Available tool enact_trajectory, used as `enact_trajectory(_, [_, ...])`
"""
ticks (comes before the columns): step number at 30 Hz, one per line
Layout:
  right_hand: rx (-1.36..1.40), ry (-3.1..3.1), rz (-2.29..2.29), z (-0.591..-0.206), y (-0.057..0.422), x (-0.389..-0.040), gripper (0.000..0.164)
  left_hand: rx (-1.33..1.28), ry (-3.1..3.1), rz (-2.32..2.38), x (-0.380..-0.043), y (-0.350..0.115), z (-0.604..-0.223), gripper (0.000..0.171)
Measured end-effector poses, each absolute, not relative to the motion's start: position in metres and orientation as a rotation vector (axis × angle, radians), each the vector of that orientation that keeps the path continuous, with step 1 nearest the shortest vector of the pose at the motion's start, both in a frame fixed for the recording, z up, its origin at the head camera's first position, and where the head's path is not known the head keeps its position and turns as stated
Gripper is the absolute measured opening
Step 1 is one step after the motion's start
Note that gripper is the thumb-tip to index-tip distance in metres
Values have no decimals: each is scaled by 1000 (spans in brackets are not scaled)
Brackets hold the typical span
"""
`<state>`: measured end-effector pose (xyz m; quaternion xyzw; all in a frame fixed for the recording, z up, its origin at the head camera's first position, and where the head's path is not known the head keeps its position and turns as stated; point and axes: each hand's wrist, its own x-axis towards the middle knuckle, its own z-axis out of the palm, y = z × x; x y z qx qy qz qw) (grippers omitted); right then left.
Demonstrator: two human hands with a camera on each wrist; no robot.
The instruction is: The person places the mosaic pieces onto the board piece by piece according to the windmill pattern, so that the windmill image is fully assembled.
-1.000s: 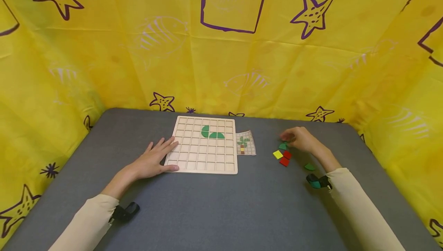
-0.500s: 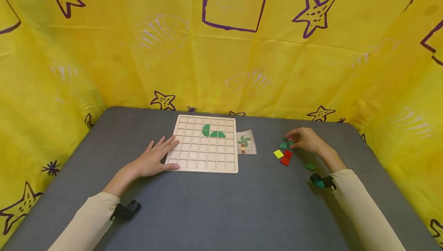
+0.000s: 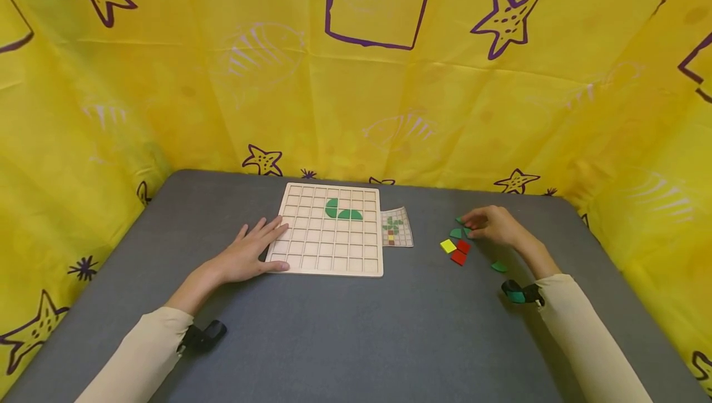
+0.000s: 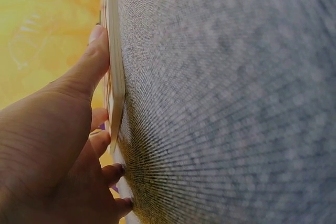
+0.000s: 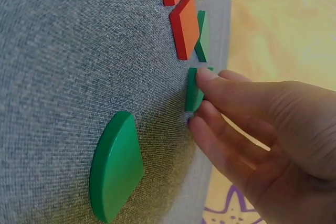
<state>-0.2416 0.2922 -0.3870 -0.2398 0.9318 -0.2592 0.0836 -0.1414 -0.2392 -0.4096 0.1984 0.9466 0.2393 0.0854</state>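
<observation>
In the head view my left hand (image 3: pixel 247 258) lies with spread fingers on the left edge of a light wooden grid board (image 3: pixel 322 245). Green pieces (image 3: pixel 349 214) sit in its upper cells. My right hand (image 3: pixel 495 227) is at the small pile to the right. Its thumb and fingers pinch a green quarter-circle piece (image 5: pixel 193 90), which is low over the cloth in the right wrist view. Next to it are another green piece (image 3: pixel 456 233), two red squares (image 3: pixel 458 258) and a yellow square (image 3: pixel 447 246). A separate green quarter-circle (image 5: pixel 116 166) lies nearer the wrist.
A printed pattern card (image 3: pixel 397 237) lies against the board's right side, showing a green, red and yellow figure on a grid. Grey cloth (image 3: pixel 356 335) covers the table. Yellow patterned curtain (image 3: pixel 345 100) surrounds its back and sides.
My right hand has drawn slightly to the right over the pile, uncovering green pieces near its fingertips. The left hand stays on the board.
</observation>
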Motion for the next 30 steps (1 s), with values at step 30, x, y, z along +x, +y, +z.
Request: enact_trajectory(30, [-858, 2846, -849, -365, 262, -246, 26, 592, 2822, 708, -140, -238, -408, 89])
